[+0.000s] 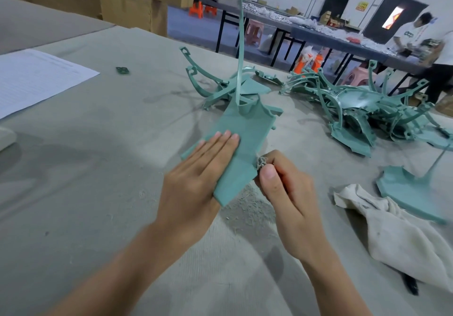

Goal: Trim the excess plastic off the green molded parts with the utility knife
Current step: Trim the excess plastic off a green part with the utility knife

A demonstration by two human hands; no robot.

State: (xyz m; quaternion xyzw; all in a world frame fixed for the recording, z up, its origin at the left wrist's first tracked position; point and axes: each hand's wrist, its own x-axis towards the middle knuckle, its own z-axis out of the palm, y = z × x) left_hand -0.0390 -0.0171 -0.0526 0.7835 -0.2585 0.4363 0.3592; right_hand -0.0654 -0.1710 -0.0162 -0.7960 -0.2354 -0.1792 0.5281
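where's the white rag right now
Head view, lower right: the white rag lies right of the right hand, its top edge beside a flat green part.

A flat green molded plastic part (245, 129) lies on the grey cloth-covered table (85, 168) under the left hand (196, 181); the right hand (286, 193) holds a utility knife (261, 165) at its right edge. Behind sits a small pile of green curved parts (215, 87), a larger heap (355, 105) to its right. A white cloth rag (392, 230) lies front right.
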